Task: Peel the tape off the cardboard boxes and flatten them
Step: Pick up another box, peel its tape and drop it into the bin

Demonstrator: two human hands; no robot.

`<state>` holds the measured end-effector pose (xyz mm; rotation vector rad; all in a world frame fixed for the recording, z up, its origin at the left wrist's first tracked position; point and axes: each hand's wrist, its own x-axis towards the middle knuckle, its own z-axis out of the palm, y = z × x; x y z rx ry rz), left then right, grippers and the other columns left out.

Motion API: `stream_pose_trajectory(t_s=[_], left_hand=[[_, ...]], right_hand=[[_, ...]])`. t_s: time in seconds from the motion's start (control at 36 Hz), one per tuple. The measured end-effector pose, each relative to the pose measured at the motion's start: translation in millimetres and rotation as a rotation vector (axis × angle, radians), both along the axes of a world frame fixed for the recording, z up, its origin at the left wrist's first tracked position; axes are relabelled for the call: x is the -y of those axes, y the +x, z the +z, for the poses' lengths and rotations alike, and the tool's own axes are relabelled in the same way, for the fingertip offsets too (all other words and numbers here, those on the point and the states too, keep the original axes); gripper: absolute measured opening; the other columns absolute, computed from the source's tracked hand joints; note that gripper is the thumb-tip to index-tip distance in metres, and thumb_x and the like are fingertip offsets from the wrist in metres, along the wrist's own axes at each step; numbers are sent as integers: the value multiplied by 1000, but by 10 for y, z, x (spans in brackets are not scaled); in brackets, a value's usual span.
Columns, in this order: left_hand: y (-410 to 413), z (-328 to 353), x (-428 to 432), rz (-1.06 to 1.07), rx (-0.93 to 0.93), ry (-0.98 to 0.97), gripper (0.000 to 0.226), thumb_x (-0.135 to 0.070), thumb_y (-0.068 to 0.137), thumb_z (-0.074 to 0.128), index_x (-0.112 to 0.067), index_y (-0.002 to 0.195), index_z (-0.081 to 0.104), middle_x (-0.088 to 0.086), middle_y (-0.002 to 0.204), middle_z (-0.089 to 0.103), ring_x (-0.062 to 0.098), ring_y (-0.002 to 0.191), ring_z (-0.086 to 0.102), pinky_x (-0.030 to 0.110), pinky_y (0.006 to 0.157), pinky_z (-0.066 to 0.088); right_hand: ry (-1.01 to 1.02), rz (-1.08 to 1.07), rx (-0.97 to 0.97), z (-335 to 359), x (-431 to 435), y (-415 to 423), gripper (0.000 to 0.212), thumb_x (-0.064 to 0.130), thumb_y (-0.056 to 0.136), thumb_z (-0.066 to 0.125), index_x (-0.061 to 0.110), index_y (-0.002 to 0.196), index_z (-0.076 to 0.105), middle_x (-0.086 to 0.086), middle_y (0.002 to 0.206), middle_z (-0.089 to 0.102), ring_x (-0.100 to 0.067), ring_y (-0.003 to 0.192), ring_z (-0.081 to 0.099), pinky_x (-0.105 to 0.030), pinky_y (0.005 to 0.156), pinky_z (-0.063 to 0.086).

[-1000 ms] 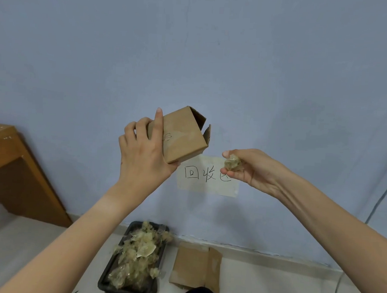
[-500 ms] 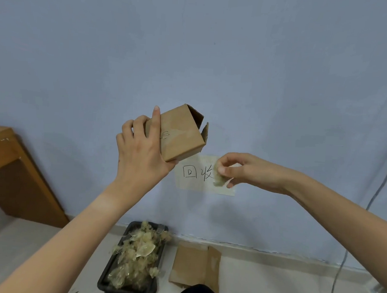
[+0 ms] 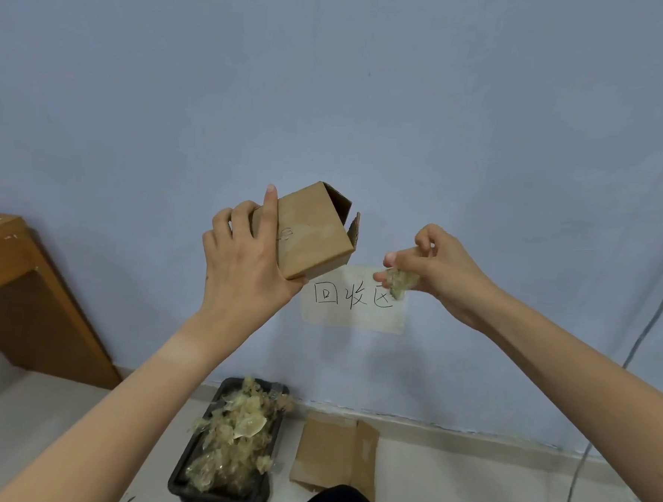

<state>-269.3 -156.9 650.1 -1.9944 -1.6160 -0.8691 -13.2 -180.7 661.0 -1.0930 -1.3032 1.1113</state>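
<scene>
My left hand (image 3: 245, 263) holds a small brown cardboard box (image 3: 315, 230) up in front of the wall, its open end with loose flaps turned to the right. To the right of the box, my right hand (image 3: 437, 272) pinches a crumpled wad of clear yellowish tape (image 3: 400, 280) in its fingertips. The two hands are apart, with a gap between the box and the tape wad.
On the floor below stands a black tray (image 3: 188, 478) heaped with peeled tape scraps. A flattened cardboard box (image 3: 332, 458) lies beside it against the wall. A paper label with handwriting (image 3: 353, 310) is stuck on the wall. A wooden desk (image 3: 17, 289) is at left, a cable (image 3: 634, 347) at right.
My right hand with the tape wad swung left toward the label, then pulled back right and turned, fingers now pointing down. The box in my left hand barely moved.
</scene>
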Motion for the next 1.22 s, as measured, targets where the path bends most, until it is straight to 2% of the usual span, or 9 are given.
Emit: stream_pose_trajectory(t_s=[0.11, 0.22, 0.33, 0.47, 0.56, 0.64, 0.92, 1.03, 1.22], left_hand=[[7, 15, -34, -3, 9, -2, 119, -65, 61, 77, -11, 154, 28, 16, 130, 46, 40, 118, 42, 47, 88, 38], [29, 39, -104, -8, 13, 1, 119, -64, 60, 78, -12, 154, 28, 16, 130, 46, 40, 117, 43, 47, 87, 39], [33, 23, -200, -20, 8, 8, 118, -63, 60, 78, -11, 154, 28, 16, 130, 46, 40, 118, 42, 47, 90, 38], [-64, -59, -379, -18, 13, 7, 118, -63, 61, 77, -12, 155, 26, 16, 132, 45, 40, 119, 42, 47, 90, 38], [-149, -191, -499, -16, 2, -2, 116, -65, 63, 72, -11, 155, 27, 17, 132, 45, 41, 119, 42, 48, 90, 38], [-251, -356, -629, -16, -16, -8, 114, -74, 64, 57, -11, 154, 29, 18, 130, 46, 41, 117, 43, 48, 88, 38], [-577, -973, -1028, -11, -14, -106, 115, -77, 62, 52, -11, 154, 30, 17, 131, 46, 40, 119, 41, 50, 91, 38], [-699, -1179, -1140, 8, -20, -137, 114, -75, 62, 54, -11, 153, 32, 16, 129, 47, 38, 118, 41, 48, 89, 38], [-832, -1403, -1225, 33, -11, -192, 117, -67, 59, 71, -10, 153, 31, 17, 129, 46, 39, 117, 40, 51, 90, 39]], right_hand=[[-123, 29, -73, -25, -86, -51, 24, 13, 100, 57, 9, 121, 45, -27, 102, 65, -27, 69, 68, -40, 75, 59], [-188, 70, -215, 6, -242, -128, 51, 44, 99, 54, -1, 124, 60, -14, 95, 62, -22, 86, 59, -34, 95, 52], [-158, 148, -278, -42, -414, -173, 28, 6, 95, 58, -4, 121, 62, -1, 77, 68, -21, 92, 65, -37, 107, 47], [-327, 71, -351, -386, -690, -310, 25, 19, 104, 47, 3, 115, 63, -19, 102, 66, -39, 99, 71, -43, 85, 61], [-509, 39, -306, -823, -866, -457, 38, 41, 104, 45, 9, 110, 65, -18, 99, 72, -29, 80, 75, -31, 61, 61], [-653, 10, -420, -1321, -1070, -642, 40, 42, 101, 51, 5, 110, 65, -13, 93, 65, -21, 70, 62, -27, 58, 60], [-863, 126, -618, -2523, -1639, -1690, 26, 41, 98, 58, 21, 113, 64, -16, 147, 43, -39, 137, 37, -53, 111, 39], [-947, 196, -598, -2786, -1835, -2030, 60, 55, 95, 54, 20, 145, 50, -26, 159, 23, -45, 146, 24, -54, 114, 30], [-975, 178, -508, -3036, -2002, -2095, 56, 52, 96, 55, 7, 130, 59, -25, 145, 40, -45, 133, 42, -50, 98, 45]])
